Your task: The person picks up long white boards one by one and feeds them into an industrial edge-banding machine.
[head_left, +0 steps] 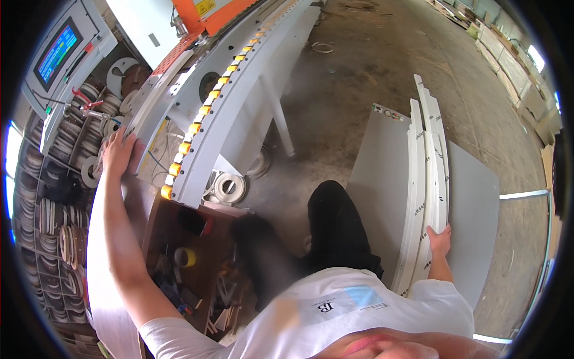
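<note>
My left hand (118,153) lies on the near end of the edge-banding machine's infeed bed (145,133), its fingers stretched out over the edge. It holds nothing that I can see. At the right, my right hand (440,240) grips the outer side of a stack of long white strips (426,179), thumb on one side and fingers on the other. Dark printed marks run along the strips. Beneath the stack lies a wide grey panel (382,173), and another grey panel surface (472,209) shows to its right.
A conveyor rail with yellow rollers (195,128) runs away from me. Racks of banding coils (60,221) and a control screen (58,52) stand at the left. Below the bed, a brown cabinet (156,230) holds tools and a tape roll (185,257). White coils (229,188) lie near my legs.
</note>
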Action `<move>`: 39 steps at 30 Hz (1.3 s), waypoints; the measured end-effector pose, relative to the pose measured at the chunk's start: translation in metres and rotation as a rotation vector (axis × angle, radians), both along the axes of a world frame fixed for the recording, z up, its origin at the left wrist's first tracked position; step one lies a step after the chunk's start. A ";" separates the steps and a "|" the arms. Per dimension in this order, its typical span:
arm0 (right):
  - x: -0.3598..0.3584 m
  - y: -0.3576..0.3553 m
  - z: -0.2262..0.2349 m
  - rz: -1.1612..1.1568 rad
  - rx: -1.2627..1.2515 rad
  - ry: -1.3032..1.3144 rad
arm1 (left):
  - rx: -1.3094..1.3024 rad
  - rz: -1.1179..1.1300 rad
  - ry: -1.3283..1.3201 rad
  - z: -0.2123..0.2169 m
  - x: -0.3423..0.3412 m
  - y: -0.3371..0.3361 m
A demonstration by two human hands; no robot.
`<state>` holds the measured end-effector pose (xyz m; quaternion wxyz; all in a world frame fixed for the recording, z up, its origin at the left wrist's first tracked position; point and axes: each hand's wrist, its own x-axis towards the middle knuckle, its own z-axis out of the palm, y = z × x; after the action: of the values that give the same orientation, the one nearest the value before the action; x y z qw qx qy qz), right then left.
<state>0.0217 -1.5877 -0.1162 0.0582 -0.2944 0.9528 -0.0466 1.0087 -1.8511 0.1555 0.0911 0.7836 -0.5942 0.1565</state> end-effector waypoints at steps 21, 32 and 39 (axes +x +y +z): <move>-0.025 0.009 -0.033 0.042 0.018 0.034 | 0.044 0.047 0.013 -0.001 0.001 -0.005; -0.024 0.007 -0.034 0.043 -0.018 0.022 | 0.087 0.128 0.005 0.006 -0.001 -0.007; 0.007 -0.001 0.005 0.016 -0.008 -0.033 | 0.080 0.195 -0.066 0.015 -0.042 -0.020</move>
<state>0.0286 -1.5882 -0.1116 0.0732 -0.3014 0.9491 -0.0550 0.9670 -1.8713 0.1709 0.0247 0.8352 -0.5236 0.1664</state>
